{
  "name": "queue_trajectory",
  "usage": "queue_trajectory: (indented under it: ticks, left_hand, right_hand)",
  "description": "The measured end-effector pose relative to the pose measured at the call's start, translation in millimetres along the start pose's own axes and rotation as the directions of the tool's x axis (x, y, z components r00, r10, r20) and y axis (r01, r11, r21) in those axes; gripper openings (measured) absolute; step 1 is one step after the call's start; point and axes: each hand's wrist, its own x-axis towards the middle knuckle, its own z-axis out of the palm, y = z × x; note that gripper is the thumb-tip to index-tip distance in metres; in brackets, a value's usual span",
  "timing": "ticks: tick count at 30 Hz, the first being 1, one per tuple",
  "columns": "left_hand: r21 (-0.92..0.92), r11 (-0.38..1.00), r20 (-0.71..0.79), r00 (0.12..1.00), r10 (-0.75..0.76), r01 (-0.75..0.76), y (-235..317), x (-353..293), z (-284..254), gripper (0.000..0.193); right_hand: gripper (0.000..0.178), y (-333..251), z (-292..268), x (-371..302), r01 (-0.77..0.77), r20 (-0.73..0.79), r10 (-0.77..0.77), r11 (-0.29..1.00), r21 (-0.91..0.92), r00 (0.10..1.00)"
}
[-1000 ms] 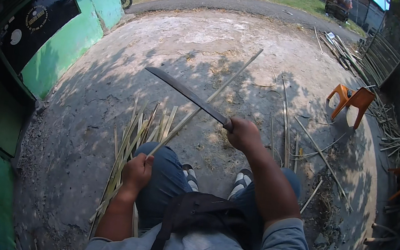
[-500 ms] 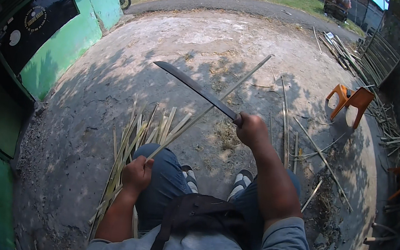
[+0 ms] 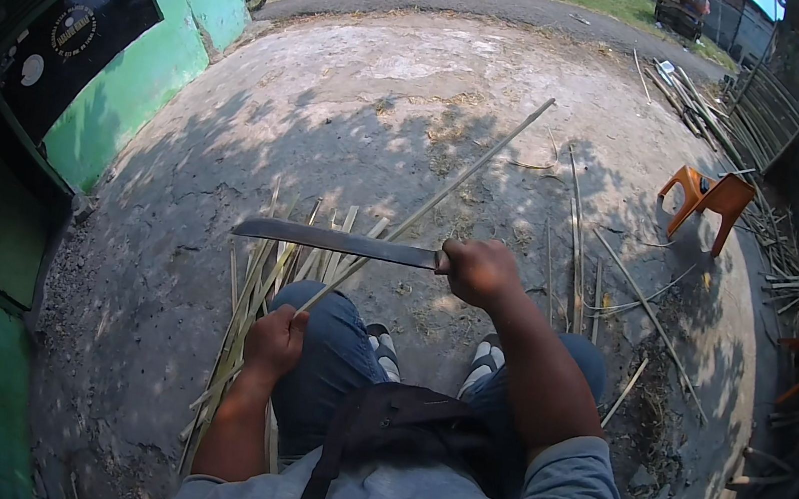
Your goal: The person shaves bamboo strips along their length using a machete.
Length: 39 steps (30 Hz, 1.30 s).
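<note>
My left hand point(image 3: 274, 342) is closed round the near end of a long thin bamboo strip point(image 3: 459, 179), which slants away to the upper right past my left knee. In my right hand point(image 3: 482, 273) is the handle of a machete point(image 3: 345, 241). Its dark blade points left and crosses the strip nearly level, not far beyond my left hand. Whether the edge touches the strip I cannot tell. A bundle of split bamboo strips point(image 3: 240, 350) lies on the ground along my left leg, partly hidden by my left arm.
Loose bamboo lengths point(image 3: 575, 258) lie on the concrete to the right. Beyond them stands an orange plastic stool point(image 3: 709, 201). More bamboo poles point(image 3: 691, 104) are piled at the far right, near a slatted rack point(image 3: 770, 115). A green wall point(image 3: 108, 125) rises on the left.
My right hand has drawn the machete back toward me along the strip, and the blade has swung from slanting to nearly level. My left hand keeps its grip in place.
</note>
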Motion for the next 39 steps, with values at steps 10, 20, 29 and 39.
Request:
queue_trajectory:
  ticks: [10,20,29,39]
  left_hand:
    - [-0.044,0.998,0.069,0.997,-0.034,0.037,1,10,-4,0.050]
    - [-0.096,0.995,0.024,0.999,0.036,-0.034,-2,5,-7,0.049]
    - [-0.110,0.994,0.070,0.997,0.033,-0.025,-5,14,-5,0.052]
    - [-0.057,0.998,0.084,0.996,0.019,-0.014,-5,12,-6,0.051]
  right_hand:
    - [0.020,53,17,-5,-0.312,-0.192,0.352,0.927,0.207,0.916]
    - [0.022,-7,2,1,-0.061,0.121,0.059,0.998,0.014,0.991]
    - [0.022,32,9,-8,-0.295,-0.037,0.310,0.931,0.217,0.950]
    - [0.023,13,11,2,-0.177,0.099,0.167,0.979,0.098,0.981]
